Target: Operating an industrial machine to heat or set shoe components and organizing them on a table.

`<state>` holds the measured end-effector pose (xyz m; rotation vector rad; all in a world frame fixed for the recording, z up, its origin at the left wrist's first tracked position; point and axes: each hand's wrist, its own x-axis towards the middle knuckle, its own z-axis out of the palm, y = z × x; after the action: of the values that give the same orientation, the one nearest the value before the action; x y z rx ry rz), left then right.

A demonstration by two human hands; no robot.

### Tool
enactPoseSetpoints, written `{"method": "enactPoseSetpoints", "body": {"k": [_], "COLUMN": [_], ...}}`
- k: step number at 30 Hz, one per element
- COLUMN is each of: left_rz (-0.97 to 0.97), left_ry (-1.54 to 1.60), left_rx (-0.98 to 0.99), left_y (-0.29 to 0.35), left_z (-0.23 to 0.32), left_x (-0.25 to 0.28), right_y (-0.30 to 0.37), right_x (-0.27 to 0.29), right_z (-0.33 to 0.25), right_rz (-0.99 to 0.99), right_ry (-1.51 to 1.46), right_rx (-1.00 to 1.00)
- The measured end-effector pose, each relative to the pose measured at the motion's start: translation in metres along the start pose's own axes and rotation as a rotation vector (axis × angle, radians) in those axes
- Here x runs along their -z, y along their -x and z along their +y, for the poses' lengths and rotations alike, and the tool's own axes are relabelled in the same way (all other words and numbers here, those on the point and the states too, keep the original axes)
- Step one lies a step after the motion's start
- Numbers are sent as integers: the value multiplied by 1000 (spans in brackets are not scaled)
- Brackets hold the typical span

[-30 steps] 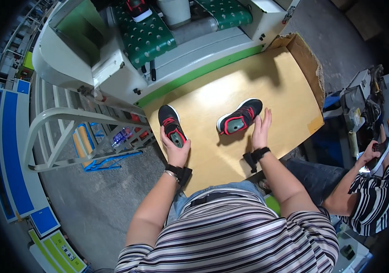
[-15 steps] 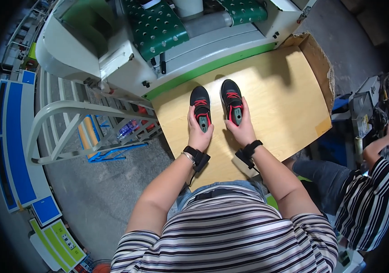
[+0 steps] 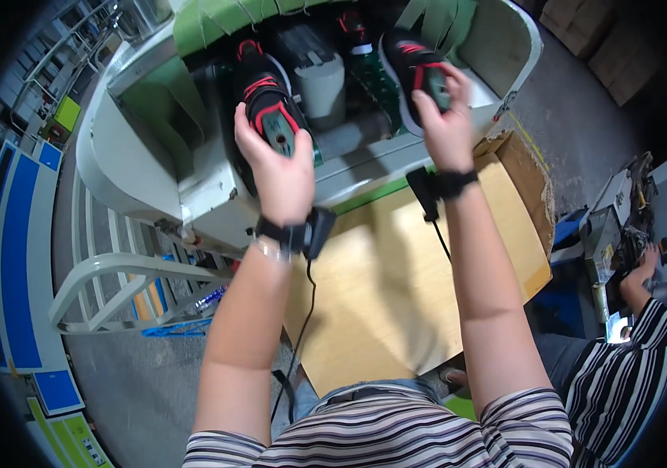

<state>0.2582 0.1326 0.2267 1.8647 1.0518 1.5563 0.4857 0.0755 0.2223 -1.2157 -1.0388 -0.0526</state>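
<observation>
While left fingers (image 3: pixel 245 134) clasp one shoe (image 3: pixel 262 84), right fingers (image 3: pixel 459 90) another shoe (image 3: pixel 408 61), grey block (image 3: pixel 322 87) between, third shoe (image 3: pixel 354 30) beyond

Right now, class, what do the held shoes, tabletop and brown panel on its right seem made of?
Shoes: perhaps matt fabric uppers, looking dull black; blur hides any weave.
Tabletop: smooth wood or wood-look laminate, given its pale tan colour and faint sheen.
Panel: probably matt cardboard, brown with a ragged edge.

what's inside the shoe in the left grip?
In the left grip, the shoe shows a grey-green insole with a dark round spot. The toe-end interior can't be seen: the laced black upper covers it.
</observation>
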Motion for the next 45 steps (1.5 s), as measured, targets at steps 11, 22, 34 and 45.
{"method": "enactPoseSetpoints", "body": {"k": [11,22,34,45], "left_rz": [-296,-1339,-1310,-1403], "left_ry": [-149,-904,-859,-846], "left_rx": [-119,182,184,239], "left_y": [91,319,313,321], "left_z": [-55,-86,-104,-108], "left_x": [43,130,114,124], "right_y": [178,397,321,164], "right_x": [-19,69,62,133], "right_z": [6,-76,-10,159], "right_rz": [-530,-1574,-1161,-284], "right_ry": [452,583,608,929], "right_rx": [99,-257,-285,-858]}}
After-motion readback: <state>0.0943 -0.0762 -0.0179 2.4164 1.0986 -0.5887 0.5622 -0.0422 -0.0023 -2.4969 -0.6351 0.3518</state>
